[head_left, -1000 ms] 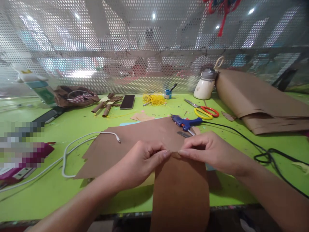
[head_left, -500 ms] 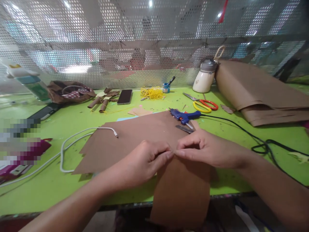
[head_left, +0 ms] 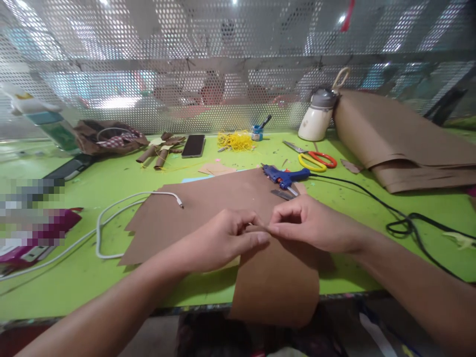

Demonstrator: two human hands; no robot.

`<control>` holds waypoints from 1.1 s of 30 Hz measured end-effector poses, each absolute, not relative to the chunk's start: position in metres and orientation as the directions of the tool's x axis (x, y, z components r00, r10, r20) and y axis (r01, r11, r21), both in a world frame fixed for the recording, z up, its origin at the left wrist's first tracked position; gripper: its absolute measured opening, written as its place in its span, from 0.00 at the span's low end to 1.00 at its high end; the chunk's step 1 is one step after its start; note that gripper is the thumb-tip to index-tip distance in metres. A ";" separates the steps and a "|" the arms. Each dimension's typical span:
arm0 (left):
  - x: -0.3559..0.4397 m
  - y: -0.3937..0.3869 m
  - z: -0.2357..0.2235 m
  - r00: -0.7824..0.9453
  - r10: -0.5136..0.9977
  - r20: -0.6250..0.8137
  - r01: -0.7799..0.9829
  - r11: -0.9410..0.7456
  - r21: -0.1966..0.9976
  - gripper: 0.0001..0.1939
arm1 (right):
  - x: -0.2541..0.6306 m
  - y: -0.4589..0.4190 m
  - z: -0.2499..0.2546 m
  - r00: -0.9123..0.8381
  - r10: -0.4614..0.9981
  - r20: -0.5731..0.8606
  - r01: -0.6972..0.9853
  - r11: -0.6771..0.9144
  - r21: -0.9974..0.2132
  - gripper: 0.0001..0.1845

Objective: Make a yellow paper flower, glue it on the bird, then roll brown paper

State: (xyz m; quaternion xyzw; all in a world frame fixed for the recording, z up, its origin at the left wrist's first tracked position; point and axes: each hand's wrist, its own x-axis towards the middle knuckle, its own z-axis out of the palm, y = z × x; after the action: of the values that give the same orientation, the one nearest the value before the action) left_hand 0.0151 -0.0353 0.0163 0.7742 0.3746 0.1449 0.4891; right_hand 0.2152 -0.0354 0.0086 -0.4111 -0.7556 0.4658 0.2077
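Both hands pinch the upper edge of a brown paper strip [head_left: 277, 282], which hangs curving over the front edge of the table. My left hand [head_left: 234, 238] holds the edge between thumb and fingers, and a narrow fold shows there. Close beside it, my right hand [head_left: 308, 223] grips the same edge with thumb and index finger pressed together. Larger brown paper sheets [head_left: 201, 208] lie flat beneath the hands. Just beyond my right hand, a blue glue gun [head_left: 284, 176] rests on the sheets, and a dark flat blade-like piece [head_left: 281, 194] lies next to it.
Scissors [head_left: 314, 159], a white jug [head_left: 316, 115] and a folded brown paper stack [head_left: 409, 139] stand or lie at right. Yellow shredded strands [head_left: 236, 141], a phone [head_left: 193, 146] and paper rolls [head_left: 160, 157] are at the back. A white cable [head_left: 98, 233] loops at left; a black cord [head_left: 372, 191] trails right.
The paper's edge is now folded over between my fingers, and the hanging strip has risen and curls more. My left thumb has slid slightly to the right along the edge.
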 end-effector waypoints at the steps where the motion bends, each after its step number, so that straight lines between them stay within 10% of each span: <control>1: 0.015 -0.035 0.016 0.669 0.731 -0.136 0.438 -0.240 0.867 0.16 | 0.215 -0.035 0.009 -0.576 0.814 -0.072 0.424 0.222 -0.878 0.14; 16: 0.008 -0.031 0.016 0.537 0.801 -0.264 0.228 0.164 0.960 0.17 | 0.228 -0.030 0.017 -0.555 0.825 -0.111 0.381 0.133 -0.915 0.17; 24: -0.003 -0.021 0.013 0.520 0.829 -0.206 0.339 0.021 0.941 0.15 | 0.229 -0.028 0.008 -0.483 0.872 -0.075 0.425 0.158 -0.891 0.20; 33: -0.011 -0.009 0.006 0.524 0.832 -0.179 0.549 -0.170 0.818 0.14 | 0.225 -0.017 -0.021 -0.666 0.631 0.398 0.525 0.776 -0.351 0.13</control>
State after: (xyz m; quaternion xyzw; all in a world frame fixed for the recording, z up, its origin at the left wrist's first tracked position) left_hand -0.0106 -0.0093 0.0058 0.7483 0.4616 0.1576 0.4496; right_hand 0.2254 -0.0167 -0.0212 -0.3185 -0.9068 0.1037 0.2561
